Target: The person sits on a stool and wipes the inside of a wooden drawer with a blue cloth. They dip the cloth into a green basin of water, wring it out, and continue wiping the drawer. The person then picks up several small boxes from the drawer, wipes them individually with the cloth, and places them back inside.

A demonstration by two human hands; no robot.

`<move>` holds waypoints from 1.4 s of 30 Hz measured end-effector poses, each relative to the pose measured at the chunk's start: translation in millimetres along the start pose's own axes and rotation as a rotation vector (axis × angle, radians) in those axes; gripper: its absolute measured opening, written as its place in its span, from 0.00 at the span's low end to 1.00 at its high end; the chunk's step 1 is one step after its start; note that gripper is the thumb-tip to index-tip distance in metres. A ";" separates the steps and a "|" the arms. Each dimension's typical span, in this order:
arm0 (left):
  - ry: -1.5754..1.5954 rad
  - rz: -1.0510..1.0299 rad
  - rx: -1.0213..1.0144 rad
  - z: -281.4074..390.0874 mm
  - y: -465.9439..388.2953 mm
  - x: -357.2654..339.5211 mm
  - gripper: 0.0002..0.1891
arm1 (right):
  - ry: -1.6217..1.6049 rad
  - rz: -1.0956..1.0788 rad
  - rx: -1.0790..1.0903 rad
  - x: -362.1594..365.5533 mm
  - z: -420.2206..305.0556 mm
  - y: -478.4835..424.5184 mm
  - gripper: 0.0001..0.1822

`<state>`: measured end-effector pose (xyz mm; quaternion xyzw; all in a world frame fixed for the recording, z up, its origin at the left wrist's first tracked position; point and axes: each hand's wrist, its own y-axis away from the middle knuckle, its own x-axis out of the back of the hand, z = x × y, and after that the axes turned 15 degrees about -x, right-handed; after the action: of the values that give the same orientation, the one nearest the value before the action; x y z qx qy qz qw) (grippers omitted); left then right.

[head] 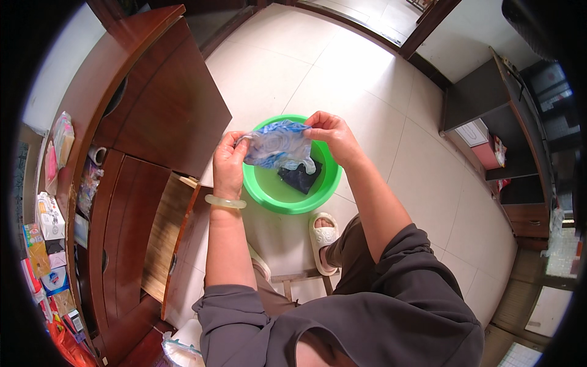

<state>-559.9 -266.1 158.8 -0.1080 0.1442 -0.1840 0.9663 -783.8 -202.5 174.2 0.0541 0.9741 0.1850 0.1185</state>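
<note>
A wet blue and white patterned cloth [279,142] is stretched between my two hands above a green plastic basin [293,208]. My left hand [230,153] pinches its left end, and a pale bangle [225,201] circles that wrist. At the upper right corner, the fingers of my right hand [332,135] grip the cloth. Below it, a dark cloth [301,178] lies in the cloudy water [270,183] of the basin. The hanging cloth hides part of the basin's inside.
On the left stands a brown wooden cabinet [156,91] with an open drawer [167,229] and packages along its top. The basin rests on a tiled floor [357,114], just beyond my slippered feet [324,236]. A dark shelf unit [477,91] stands at the right.
</note>
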 end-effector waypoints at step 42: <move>-0.121 0.098 0.098 -2.1 7.4 -26.0 0.04 | 0.646 0.362 0.347 -41.4 10.3 7.2 0.06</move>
<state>-581.2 -249.6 161.1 -0.0644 0.0813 -0.1364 0.9852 -740.8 -198.4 176.3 0.1830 0.9527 0.0434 -0.2388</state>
